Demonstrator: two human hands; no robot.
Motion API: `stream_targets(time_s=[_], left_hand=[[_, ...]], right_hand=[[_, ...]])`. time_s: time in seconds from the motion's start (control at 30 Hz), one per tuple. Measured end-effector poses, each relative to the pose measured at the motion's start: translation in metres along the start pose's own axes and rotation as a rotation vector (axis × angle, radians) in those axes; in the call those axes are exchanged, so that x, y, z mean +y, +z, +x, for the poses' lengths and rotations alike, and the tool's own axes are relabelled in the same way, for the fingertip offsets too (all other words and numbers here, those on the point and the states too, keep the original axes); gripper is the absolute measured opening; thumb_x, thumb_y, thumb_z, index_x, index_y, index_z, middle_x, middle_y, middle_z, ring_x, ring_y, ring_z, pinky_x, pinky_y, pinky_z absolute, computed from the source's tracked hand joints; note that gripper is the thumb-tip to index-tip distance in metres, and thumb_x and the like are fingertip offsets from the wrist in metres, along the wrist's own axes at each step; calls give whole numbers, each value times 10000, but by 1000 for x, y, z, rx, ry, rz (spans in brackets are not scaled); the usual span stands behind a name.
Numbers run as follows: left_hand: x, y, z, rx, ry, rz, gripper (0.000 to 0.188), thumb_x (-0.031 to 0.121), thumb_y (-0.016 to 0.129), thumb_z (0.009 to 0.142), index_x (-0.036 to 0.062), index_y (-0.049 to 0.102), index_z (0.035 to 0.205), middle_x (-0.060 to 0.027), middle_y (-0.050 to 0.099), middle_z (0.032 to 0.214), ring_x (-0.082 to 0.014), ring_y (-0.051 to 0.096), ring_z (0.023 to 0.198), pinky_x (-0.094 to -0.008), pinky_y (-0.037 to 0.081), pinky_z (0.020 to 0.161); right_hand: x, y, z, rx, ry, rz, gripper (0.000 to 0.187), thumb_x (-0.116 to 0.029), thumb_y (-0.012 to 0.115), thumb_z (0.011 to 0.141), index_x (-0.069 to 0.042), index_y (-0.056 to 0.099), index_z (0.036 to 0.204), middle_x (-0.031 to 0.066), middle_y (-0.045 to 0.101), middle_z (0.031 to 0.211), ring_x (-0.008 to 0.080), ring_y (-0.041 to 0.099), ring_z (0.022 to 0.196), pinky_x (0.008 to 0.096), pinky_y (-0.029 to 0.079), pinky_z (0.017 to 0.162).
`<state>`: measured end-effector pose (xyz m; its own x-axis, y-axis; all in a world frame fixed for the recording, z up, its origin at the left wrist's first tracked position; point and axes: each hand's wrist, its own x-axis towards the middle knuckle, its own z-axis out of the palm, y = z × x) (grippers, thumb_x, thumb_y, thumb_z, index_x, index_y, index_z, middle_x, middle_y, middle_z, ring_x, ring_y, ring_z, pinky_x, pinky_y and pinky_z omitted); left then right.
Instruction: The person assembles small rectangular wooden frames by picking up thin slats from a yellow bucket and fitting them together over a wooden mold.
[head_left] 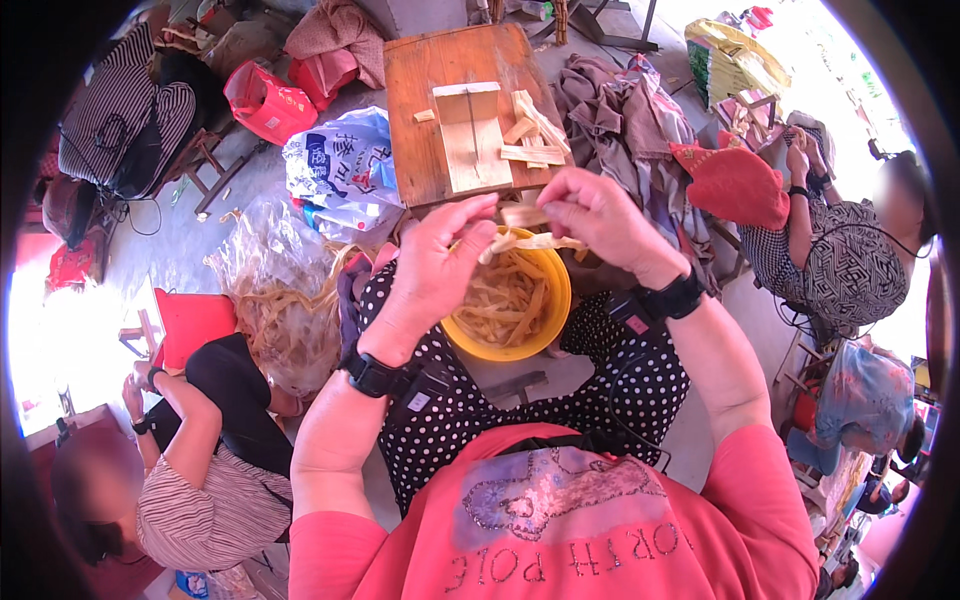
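Note:
My left hand and my right hand are raised in front of me, close together over a yellow bucket. My right thumb and fingers pinch a short, flat, pale strip. A second, longer pale strip runs from the fingertips of my left hand to beneath the right. Many soft-looking, yellowish strips fill the bucket between my knees. Beyond it, on a wooden board, lies a light wooden block with an upright end piece and a thin dark line along it. Beside that is a small pile of pale strips.
Left of the board are a white-and-blue plastic bag and a clear bag of strips. Crumpled brown cloth lies to the right. Other people sit at both sides, near a red bucket and a red cloth.

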<state>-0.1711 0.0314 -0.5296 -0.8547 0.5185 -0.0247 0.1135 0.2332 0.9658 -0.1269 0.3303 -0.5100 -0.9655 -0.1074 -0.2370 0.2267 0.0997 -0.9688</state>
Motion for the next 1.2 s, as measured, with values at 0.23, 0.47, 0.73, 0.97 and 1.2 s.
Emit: stream_targets(time_s=[0.23,0.47,0.73,0.97,1.2], left_hand=[[66,19,-79,-18,-13,-34,218,71,831,1225,5,940,1402,-56,940,1255,-106,844,1181,-293,663,1047],[113,-19,-123,-235,92,93,471,329,667,1349,-29,833,1605,-139,907,1482,-192,808,1388,-359,613,1204],[146,6,-133,-544,-391,-298,386,310,751,1299,-8,885,1469,20,887,1267,-56,790,1148,-292,651,1054],[110,-2,-145,-516,-409,-696,435,272,702,1333,-94,810,1543,-185,929,1380,-280,875,1321,-413,630,1235],[91,17,-146,-286,5,-435,472,276,748,1296,12,814,1682,-85,897,1550,-338,585,1723,-527,390,1477]], right_hand=[[-38,-2,-91,-252,236,21,248,-257,735,1320,-26,803,1260,-24,790,983,39,677,856,261,544,749],[-68,16,-170,-219,-109,-315,267,-261,788,1284,-6,867,1261,59,847,1028,206,801,953,385,617,872],[-85,51,-193,-35,-428,-486,157,-152,840,1200,-6,881,1239,146,861,1073,371,826,939,445,651,852],[-56,62,-179,-217,168,88,293,-298,714,1341,-25,808,1386,-36,761,939,52,643,750,239,467,639],[9,87,-157,-317,647,840,354,-279,597,1355,-41,841,1256,5,665,791,118,480,557,296,355,518]])
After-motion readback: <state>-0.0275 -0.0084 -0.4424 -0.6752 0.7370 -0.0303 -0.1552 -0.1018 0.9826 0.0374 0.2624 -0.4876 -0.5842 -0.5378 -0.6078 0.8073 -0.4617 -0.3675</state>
